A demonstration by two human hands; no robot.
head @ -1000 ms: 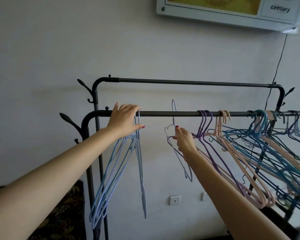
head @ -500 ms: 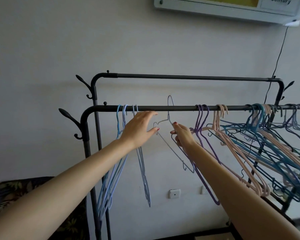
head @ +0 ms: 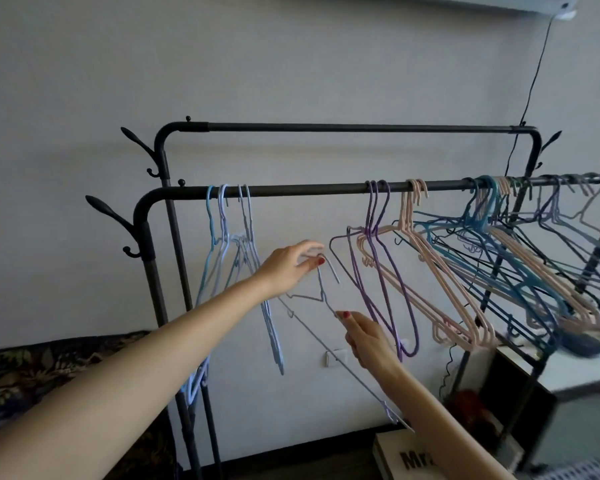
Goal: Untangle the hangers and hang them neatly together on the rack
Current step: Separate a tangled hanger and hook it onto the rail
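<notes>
While a single grey-lilac wire hanger (head: 321,299) is held off the rack (head: 291,190), below the front rail and between 2 hanging groups, its hook is pinched between thumb and fingertips of the left hand (head: 288,266). The hook curves up and over just right of those fingertips. The right hand (head: 366,337) is closed around the hanger's right shoulder wire, lower down, with the thumb on top. The hanger is tilted, and its long bottom wire runs down to the right, behind the right forearm.

On the front rail, near its left bend, a small bunch of light blue hangers (head: 229,258) is hung close together. Further right, purple hangers (head: 378,258) and pink hangers (head: 430,271) are hooked side by side, and beyond them a dense tangle of teal and dark hangers (head: 520,258) is spread toward the right edge, overlapping one another at slanted angles. The rear rail is bare. A black cable (head: 530,84) is seen running down the wall (head: 84,81) behind the rack. A white wall socket (head: 336,357) is visible low between the arms.
</notes>
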